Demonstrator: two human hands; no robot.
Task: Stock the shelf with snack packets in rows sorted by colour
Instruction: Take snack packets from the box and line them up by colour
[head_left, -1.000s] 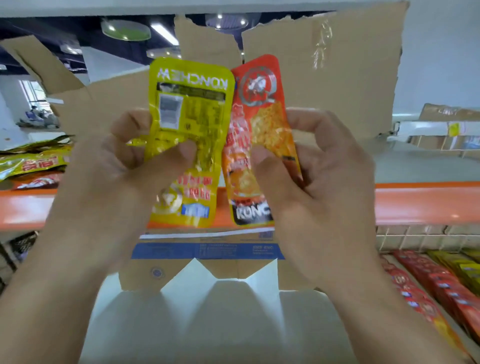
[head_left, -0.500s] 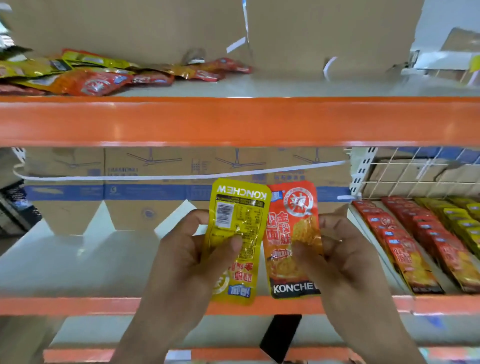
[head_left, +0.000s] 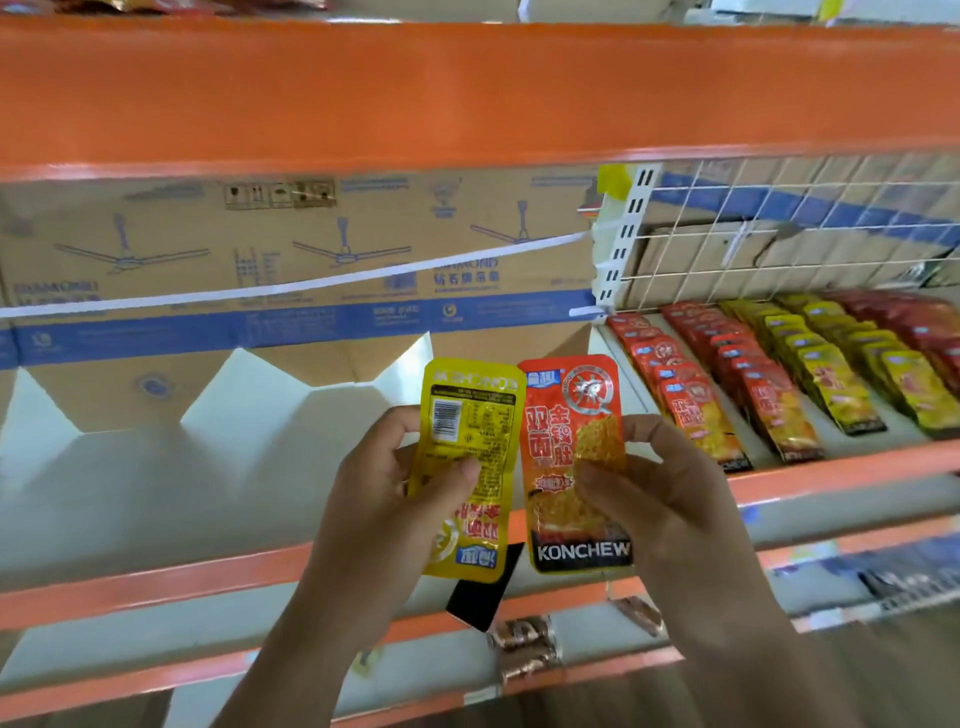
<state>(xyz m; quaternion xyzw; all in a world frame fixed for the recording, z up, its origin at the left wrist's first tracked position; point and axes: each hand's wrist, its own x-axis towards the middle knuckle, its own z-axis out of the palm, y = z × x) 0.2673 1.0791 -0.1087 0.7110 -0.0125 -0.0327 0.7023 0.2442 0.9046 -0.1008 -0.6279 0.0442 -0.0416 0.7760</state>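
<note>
My left hand (head_left: 379, 499) pinches a yellow snack packet (head_left: 470, 447), held upside down with its barcode side towards me. Beside it, my right hand (head_left: 660, 499) pinches a red snack packet (head_left: 563, 441) with KONCHEW printed at its lower end. The two packets touch edge to edge in front of the white middle shelf (head_left: 156, 493). On the right section of that shelf, overlapping rows of red packets (head_left: 691, 395) and yellow packets (head_left: 836, 374) run front to back.
An orange shelf beam (head_left: 415, 93) spans the top of the view. Flattened cardboard (head_left: 291, 270) with ceiling-fan drawings lines the back of the left section. A white wire grid (head_left: 779, 228) backs the stocked rows. A lower shelf holds small brown packets (head_left: 524, 649).
The view has dropped from the upper shelf to the middle shelf. Both hands have come down with the packets and now hold them in front of the middle shelf, nearer the stocked rows.
</note>
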